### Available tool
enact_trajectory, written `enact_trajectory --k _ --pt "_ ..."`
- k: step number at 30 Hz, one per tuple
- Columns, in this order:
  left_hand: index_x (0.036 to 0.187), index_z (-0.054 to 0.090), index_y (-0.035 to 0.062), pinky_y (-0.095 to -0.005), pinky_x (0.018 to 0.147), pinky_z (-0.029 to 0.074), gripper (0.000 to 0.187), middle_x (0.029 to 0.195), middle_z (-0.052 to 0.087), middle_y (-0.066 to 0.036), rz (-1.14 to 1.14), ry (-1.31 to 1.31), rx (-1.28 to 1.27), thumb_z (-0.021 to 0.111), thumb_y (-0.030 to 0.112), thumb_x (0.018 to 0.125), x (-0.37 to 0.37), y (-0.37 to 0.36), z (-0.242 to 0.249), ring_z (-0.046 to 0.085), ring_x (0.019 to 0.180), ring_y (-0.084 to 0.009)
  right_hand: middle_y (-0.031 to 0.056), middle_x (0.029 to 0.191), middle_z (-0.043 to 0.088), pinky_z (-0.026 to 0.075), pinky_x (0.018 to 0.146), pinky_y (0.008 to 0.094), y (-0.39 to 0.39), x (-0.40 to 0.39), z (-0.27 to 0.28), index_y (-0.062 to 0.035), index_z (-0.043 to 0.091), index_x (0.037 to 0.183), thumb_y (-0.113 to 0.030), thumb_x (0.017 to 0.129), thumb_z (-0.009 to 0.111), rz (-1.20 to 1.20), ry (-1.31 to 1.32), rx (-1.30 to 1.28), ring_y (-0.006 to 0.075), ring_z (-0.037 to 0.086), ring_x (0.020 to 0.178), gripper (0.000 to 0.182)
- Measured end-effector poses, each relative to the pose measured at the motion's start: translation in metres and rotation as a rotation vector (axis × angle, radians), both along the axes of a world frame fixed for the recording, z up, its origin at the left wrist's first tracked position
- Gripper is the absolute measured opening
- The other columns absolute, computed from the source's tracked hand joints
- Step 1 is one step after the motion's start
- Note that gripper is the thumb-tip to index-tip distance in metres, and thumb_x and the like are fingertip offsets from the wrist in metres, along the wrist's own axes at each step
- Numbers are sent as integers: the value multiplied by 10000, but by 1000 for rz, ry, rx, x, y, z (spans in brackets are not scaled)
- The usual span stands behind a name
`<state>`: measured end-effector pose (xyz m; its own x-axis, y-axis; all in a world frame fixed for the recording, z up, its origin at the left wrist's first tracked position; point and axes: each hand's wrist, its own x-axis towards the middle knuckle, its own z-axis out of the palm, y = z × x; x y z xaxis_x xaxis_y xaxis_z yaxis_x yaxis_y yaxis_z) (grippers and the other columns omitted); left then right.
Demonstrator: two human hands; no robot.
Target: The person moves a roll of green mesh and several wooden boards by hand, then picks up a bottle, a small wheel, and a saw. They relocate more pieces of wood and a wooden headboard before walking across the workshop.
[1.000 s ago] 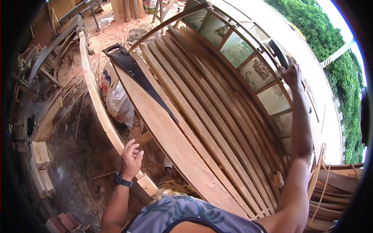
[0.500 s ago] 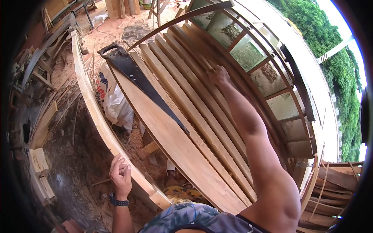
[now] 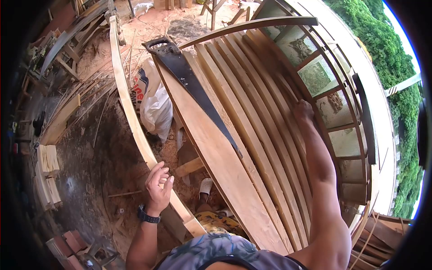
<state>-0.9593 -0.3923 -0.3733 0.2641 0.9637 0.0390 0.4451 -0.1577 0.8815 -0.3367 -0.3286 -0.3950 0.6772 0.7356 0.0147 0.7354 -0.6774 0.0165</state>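
Observation:
My right hand [image 3: 304, 110] is closed at the far side of a row of long boards [image 3: 252, 96], by the dark outermost board. A thin strip seems to run up from its fingers, but I cannot make out what they hold. Beside a long pale plank [image 3: 130, 103] is my left hand [image 3: 158, 185], its fingers loosely curled and apart, with nothing visible in them. The hand appears to touch the plank's edge. A handsaw [image 3: 198, 94] with a dark blade lies on the wide nearest board [image 3: 225, 180], its handle at the far end.
A wood-framed panel with glass panes [image 3: 333, 108] stands along the right. A curved wooden strip [image 3: 252, 24] crosses the boards' far ends. A white sack [image 3: 155, 108] rests between plank and boards. Offcuts [image 3: 48, 159] and sawdust lie on the left floor.
The view has turned, shifting the boards and saw rightward. My right hand has moved across the boards towards the paned panel and slightly nearer me. My left hand stays by the plank.

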Motion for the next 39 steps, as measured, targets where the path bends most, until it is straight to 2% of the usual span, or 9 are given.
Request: enact_trajectory --k 4,6,10,12,14,15,21,31,39 --pt "1156 628 -46 -328 727 580 315 1323 606 -204 -34 3 3 709 50 868 5 8 3 692 879 -247 145 1192 679 503 979 475 6 -40 21 -62 684 1112 -181 915 606 4 -145 79 329 622 1150 243" --pt "1151 629 -44 -330 727 584 311 1311 612 -207 -11 -2 16 715 59 870 6 10 1 698 878 -252 130 1157 692 507 968 461 22 -56 41 -60 684 1086 -151 890 652 478 -130 541 311 637 1108 218" --pt "1134 638 -61 -335 728 595 300 1296 617 -216 -25 -22 6 722 69 878 8 10 3 706 854 -259 147 1224 671 500 969 439 62 -138 179 -60 687 1173 -64 842 702 936 -308 609 329 627 1134 331" --pt "1121 643 -56 -329 740 600 292 1298 615 -222 5 -63 19 720 85 877 11 7 7 715 876 -260 167 1229 653 493 964 456 78 -160 235 -81 664 1240 -57 820 714 1012 -662 710 355 604 1141 423" --pt "1156 640 -34 -333 790 601 314 1334 605 -202 20 -71 13 728 92 882 4 0 -6 720 949 -242 181 1226 632 480 968 447 122 -58 232 -43 621 1246 26 733 613 875 -484 501 378 566 1137 518" --pt "1154 635 -38 -354 800 602 322 1342 598 -209 35 -40 85 733 111 886 0 -2 -2 725 935 -256 159 1013 661 546 836 416 165 21 210 -31 627 1170 -26 749 642 1257 -589 637 321 643 960 421" --pt "1129 603 -18 -384 911 552 285 1279 596 -203 165 59 123 712 93 890 -25 -21 -8 652 1099 -366 147 971 655 548 802 407 168 -45 240 -29 631 1159 -50 755 655 728 -54 214 301 643 918 405" --pt "1135 602 -17 -400 831 555 301 1250 619 -177 175 114 28 712 113 886 -40 -50 5 673 1001 -358 128 902 644 552 745 392 161 -58 239 -25 639 1141 -89 764 676 532 220 62 268 642 847 384" --pt "1164 608 -30 -416 898 538 331 1281 605 -179 239 151 41 692 115 879 -49 -67 -7 658 1049 -358 113 847 635 555 700 380 158 -55 241 -22 644 1126 -121 772 693 419 347 -46 242 641 790 371"
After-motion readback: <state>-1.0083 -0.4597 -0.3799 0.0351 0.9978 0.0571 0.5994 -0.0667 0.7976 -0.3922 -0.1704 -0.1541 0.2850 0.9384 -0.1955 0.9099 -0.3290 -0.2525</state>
